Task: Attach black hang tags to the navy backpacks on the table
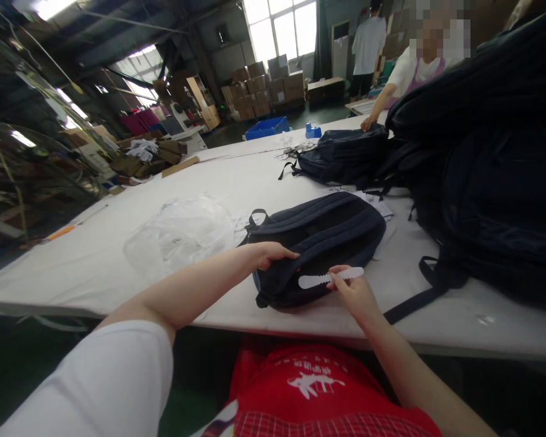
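A dark navy backpack point(332, 226) lies on the white table directly in front of me, its shoulder straps facing up. My left hand point(276, 254) is on the near left part of the backpack, fingers curled and gripping its fabric, with some fingers partly hidden. Between the thumb and fingers of my right hand point(352, 290) is a flat white plastic stick point(315, 281) with a rounded end and a notched middle. The stick is held roughly level, just over the near side of the backpack.
Crumpled clear plastic point(182, 233) lies on the white table point(131, 200) to the left. A tall pile of dark backpacks point(495, 176) rises at right. Across the table, a person point(404, 79) touches another dark backpack point(346, 155). A blue crate point(267, 127) stands beyond.
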The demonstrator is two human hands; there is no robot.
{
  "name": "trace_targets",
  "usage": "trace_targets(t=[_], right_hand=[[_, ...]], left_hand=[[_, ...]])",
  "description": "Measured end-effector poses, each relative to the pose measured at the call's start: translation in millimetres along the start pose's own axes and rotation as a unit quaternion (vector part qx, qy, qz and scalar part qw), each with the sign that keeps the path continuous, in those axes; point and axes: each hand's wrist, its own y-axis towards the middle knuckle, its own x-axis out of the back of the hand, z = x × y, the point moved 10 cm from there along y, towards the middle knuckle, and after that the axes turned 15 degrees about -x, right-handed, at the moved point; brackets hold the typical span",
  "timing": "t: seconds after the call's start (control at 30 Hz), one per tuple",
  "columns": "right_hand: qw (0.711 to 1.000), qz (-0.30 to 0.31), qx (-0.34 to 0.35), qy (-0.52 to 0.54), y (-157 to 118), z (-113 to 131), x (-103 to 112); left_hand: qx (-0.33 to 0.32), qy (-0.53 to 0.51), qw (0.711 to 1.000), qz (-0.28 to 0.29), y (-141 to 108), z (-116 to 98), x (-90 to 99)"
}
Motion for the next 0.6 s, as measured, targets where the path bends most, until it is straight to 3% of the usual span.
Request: trace_targets(t=[0.2, 0.3, 0.43, 0.53, 0.6], right_hand=[[0.998, -0.036, 0.032, -0.052, 0.8, 7.4, 7.3], [0.998, -0.041, 0.033, -0.047, 0.8, 7.1, 10.0], [0.997, -0.062, 0.032, -0.034, 3.9, 8.2, 18.8], [0.999, -0.035, 0.017, 0.021, 12.4, 10.3, 15.9], [1.000, 0.004, -0.007, -0.001, 19.5, 12.4, 1.5]], left_hand=[[-0.053, 0.027, 0.997, -0.049, 8.6, 2.7, 7.6], [-0.093, 0.010, 0.995, -0.034, 9.9, 0.2, 3.6], [-0.098, -0.027, 0.995, -0.022, 6.3, 3.0, 1.2], [-0.094, -0.042, 0.995, -0.018, 4.0, 3.5, 1.2], [-0.085, -0.047, 0.995, -0.008, 3.4, 4.4, 0.0]])
